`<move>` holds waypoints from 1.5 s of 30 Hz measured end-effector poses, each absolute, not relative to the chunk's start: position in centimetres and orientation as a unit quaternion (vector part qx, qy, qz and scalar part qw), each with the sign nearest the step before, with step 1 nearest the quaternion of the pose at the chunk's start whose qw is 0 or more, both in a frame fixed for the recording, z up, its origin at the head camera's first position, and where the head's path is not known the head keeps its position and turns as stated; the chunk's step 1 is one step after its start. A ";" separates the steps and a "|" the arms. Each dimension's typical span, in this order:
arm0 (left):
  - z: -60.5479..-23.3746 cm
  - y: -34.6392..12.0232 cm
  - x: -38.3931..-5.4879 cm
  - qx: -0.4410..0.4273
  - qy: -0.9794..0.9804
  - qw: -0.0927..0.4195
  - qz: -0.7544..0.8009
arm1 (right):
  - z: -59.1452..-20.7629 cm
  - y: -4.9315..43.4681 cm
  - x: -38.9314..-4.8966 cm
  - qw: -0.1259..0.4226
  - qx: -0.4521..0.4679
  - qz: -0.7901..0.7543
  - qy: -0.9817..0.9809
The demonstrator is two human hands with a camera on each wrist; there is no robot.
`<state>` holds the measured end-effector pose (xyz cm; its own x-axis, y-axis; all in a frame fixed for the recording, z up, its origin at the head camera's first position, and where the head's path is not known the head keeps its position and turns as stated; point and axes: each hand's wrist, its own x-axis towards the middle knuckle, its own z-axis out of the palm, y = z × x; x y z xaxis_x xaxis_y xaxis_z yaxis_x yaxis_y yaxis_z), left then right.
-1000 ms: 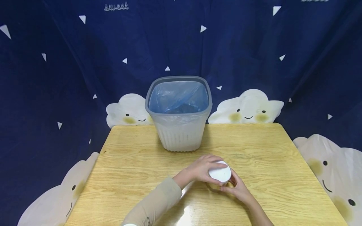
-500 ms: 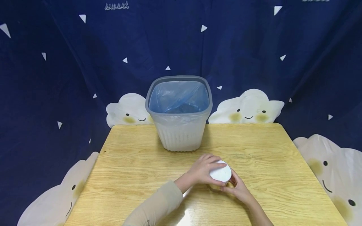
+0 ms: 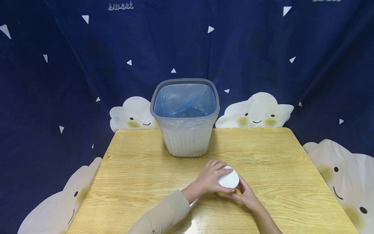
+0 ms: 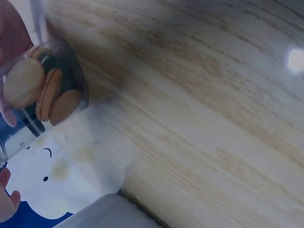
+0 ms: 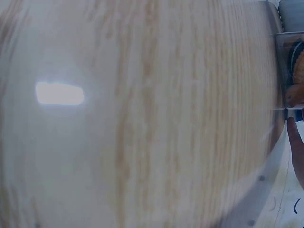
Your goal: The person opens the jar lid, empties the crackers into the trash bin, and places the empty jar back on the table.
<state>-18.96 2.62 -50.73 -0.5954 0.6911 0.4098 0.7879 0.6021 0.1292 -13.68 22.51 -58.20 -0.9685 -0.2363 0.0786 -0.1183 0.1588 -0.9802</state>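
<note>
A clear jar [image 4: 78, 90] with a round white lid [image 3: 229, 179] is between the two hands over the front middle of the table. Through its wall several round sandwich cookies [image 4: 24, 83] show in the left wrist view, along with dark ones. My left hand [image 3: 211, 178] grips the lid from the left, its thumb on the near rim and fingers over the far side. Lower down, my right hand [image 3: 247, 197] holds the jar's body from the right. At the right wrist view's edge, a finger [image 5: 295, 142] lies close beside the jar.
A whitish bin [image 3: 188, 138] with a grey rim and a blue liner stands on the wooden table [image 3: 131, 172] behind the hands. Beyond the table hangs a dark blue curtain [image 3: 251, 48] with clouds and triangles on it.
The left hand and the lid have shifted slightly to the right and turned a little, with the lid tilting slightly. The right hand has stayed nearly in place.
</note>
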 end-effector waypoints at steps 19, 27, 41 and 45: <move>-51.8 3.7 -17.8 -0.344 -0.891 0.227 -0.187 | -58.4 22.5 -13.7 0.038 -0.109 -0.617 0.778; -52.0 4.1 -17.5 -0.322 -0.892 0.247 -0.198 | -58.4 22.6 -13.7 0.030 -0.117 -0.616 0.779; -52.3 4.5 -17.1 -0.291 -0.900 0.259 -0.196 | -58.5 22.4 -13.6 0.030 -0.106 -0.615 0.781; -52.2 4.5 -16.9 -0.285 -0.906 0.251 -0.187 | -58.5 22.4 -13.7 0.028 -0.110 -0.615 0.780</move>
<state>-16.95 4.53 -52.19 -0.7117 0.4231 0.5607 0.6106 0.7673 0.1961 -13.68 22.45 -58.50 -0.9742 -0.2059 0.0923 -0.1377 0.2184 -0.9661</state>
